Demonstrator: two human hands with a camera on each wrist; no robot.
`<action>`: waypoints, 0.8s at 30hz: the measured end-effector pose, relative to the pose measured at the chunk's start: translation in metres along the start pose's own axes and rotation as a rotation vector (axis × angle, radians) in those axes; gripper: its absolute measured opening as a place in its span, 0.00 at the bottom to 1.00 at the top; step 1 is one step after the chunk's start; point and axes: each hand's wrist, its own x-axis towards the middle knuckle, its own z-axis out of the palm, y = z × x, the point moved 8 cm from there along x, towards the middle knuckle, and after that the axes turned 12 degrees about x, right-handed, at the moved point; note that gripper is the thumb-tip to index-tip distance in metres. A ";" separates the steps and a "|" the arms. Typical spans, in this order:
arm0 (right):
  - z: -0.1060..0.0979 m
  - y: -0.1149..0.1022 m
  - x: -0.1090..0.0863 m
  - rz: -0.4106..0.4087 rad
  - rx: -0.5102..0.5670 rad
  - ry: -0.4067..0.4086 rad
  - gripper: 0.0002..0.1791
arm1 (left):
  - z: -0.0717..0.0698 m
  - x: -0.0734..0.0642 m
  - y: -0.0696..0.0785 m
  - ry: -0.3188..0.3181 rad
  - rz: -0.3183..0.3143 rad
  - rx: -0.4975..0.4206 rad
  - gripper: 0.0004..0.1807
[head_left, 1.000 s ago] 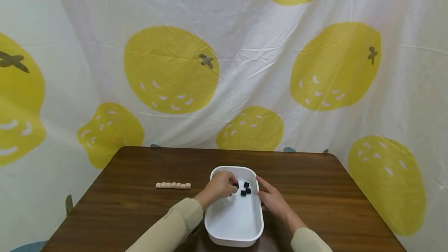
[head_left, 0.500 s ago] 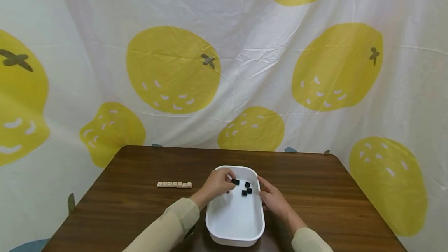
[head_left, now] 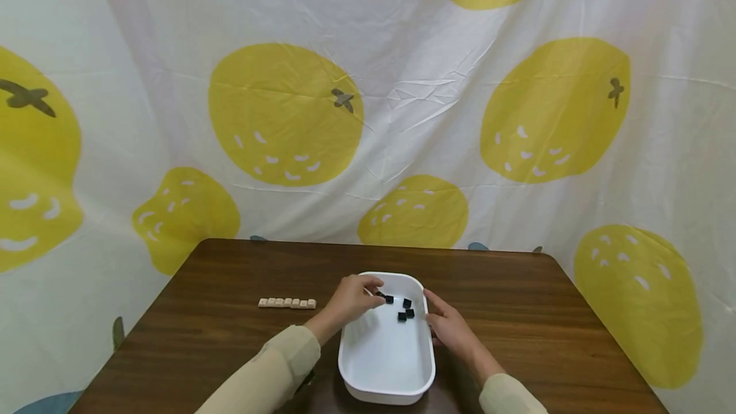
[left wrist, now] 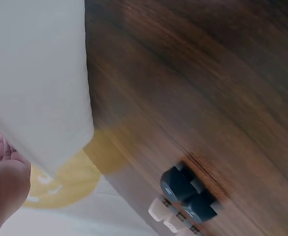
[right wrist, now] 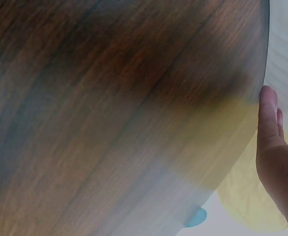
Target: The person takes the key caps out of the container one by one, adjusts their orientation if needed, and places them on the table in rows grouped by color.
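Observation:
A white tray [head_left: 391, 363] stands on the table, with several black keycaps [head_left: 402, 316] lying toward its far end. My left hand [head_left: 347, 299] reaches over the tray's left rim. Its thumb and fingers pinch a small dark piece, which looks like a black keycap and is partly covered by the fingers. My right hand [head_left: 451, 324] rests against the outer right wall of the tray, its fingers fairly straight in the right wrist view. Left of the tray is a row of beige keycaps [head_left: 287, 303]. Black keycaps [left wrist: 186, 191] sit beside that row in the left wrist view.
The brown wooden table [head_left: 517, 312] extends to both sides of the tray. Behind it hangs a white cloth [head_left: 414, 114] printed with yellow fruit. The left sleeve [head_left: 264, 369] covers part of the table.
My left hand has drawn back a little to the left, away from the keycaps in the tray, with the small dark piece between its fingers. The right hand stays against the tray.

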 end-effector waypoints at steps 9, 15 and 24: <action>-0.001 0.001 0.000 0.023 -0.019 -0.005 0.30 | -0.025 -0.013 -0.006 0.031 0.001 -0.005 0.10; 0.000 0.000 0.000 0.007 -0.002 -0.003 0.30 | -0.043 -0.024 -0.022 0.061 -0.021 -0.032 0.14; 0.000 0.000 -0.001 0.016 -0.009 -0.003 0.30 | -0.071 -0.041 -0.049 0.093 -0.044 -0.008 0.12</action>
